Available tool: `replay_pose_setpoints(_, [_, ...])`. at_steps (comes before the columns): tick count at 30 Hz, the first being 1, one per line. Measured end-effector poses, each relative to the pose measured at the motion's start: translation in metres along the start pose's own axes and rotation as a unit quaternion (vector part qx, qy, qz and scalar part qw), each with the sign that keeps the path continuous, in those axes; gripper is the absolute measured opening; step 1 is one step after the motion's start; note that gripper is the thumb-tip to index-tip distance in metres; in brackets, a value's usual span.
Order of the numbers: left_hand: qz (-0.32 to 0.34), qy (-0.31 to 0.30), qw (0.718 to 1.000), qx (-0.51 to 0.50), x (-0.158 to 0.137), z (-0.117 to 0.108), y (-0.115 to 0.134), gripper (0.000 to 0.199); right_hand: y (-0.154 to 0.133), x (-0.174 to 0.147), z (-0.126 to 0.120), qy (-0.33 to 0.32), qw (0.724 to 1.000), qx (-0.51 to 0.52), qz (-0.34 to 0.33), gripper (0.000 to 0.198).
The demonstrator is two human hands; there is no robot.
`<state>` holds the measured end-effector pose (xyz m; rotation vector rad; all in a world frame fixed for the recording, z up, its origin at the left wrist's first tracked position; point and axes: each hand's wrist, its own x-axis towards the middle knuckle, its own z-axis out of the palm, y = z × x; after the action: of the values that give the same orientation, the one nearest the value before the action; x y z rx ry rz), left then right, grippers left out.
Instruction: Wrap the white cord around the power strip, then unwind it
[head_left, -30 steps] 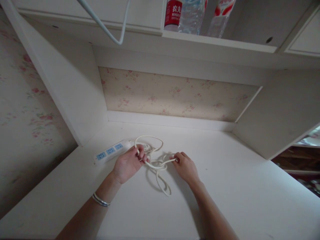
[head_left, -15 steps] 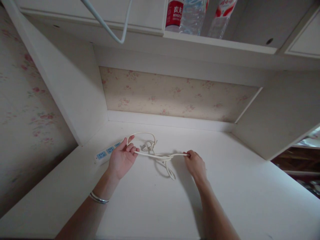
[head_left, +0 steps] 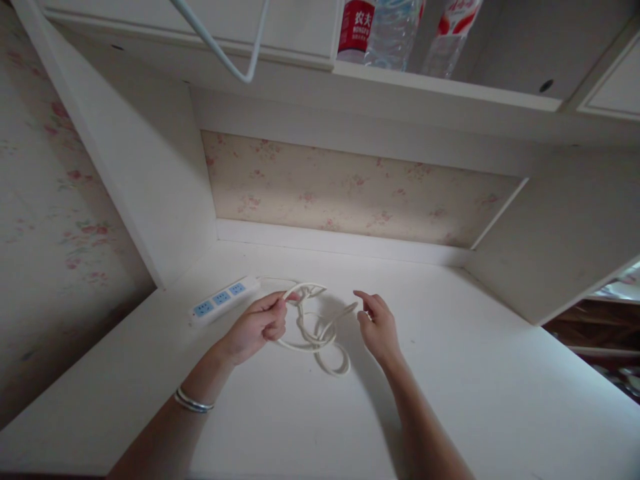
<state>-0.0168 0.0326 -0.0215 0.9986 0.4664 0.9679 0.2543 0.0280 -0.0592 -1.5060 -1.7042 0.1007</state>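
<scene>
A white power cord [head_left: 333, 369] lies in loose, tangled loops over the desk. My left hand [head_left: 260, 325] is closed around part of it, with loops hanging to the right of the fingers. Just right of the loops is my right hand [head_left: 379, 327], its index finger stretched out and apart from the thumb. A bend of the cord ends close to those fingertips, and nothing shows between them. Left of my left hand sits a white power strip [head_left: 230, 304] with blue sockets. The cord's plug cannot be made out among the loops.
The white desk [head_left: 475, 373] has side panels and a back edge below a floral wall strip. Overhead, a shelf [head_left: 450, 87] holds several plastic bottles [head_left: 393, 33]. A pale bent rod or cable [head_left: 220, 57] hangs at the upper left.
My right hand has let go of the stretched cord and its fingers have parted. My left hand has turned and moved slightly right. The straight stretch of cord has slackened into loops.
</scene>
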Motion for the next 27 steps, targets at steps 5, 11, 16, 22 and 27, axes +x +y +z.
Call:
replay_pose_setpoints(5, [-0.028, -0.078, 0.990, 0.110, -0.006, 0.000, -0.007, 0.031, -0.035, 0.014, 0.018, -0.068, 0.993, -0.080, -0.052, 0.047])
replay_pose_setpoints(11, [-0.053, -0.123, 0.966, 0.220, -0.013, -0.002, -0.007, 0.034, -0.044, 0.029, 0.038, -0.178, 0.970, -0.160, -0.033, 0.025])
replay_pose_setpoints(16, [-0.061, -0.125, 0.973, 0.185, -0.013, 0.000, -0.006, 0.032, -0.034, 0.021, 0.037, -0.163, 0.975, -0.148, -0.042, 0.025])
replay_pose_setpoints(22, [-0.047, -0.092, 0.990, 0.094, -0.010, -0.001, -0.006, 0.029, -0.013, 0.021, 0.028, -0.075, 0.997, -0.008, 0.008, 0.028])
replay_pose_setpoints(27, [-0.018, -0.082, 0.994, 0.067, -0.009, -0.006, -0.008, 0.034, -0.006, 0.027, 0.022, 0.051, 0.983, 0.161, 0.067, 0.034])
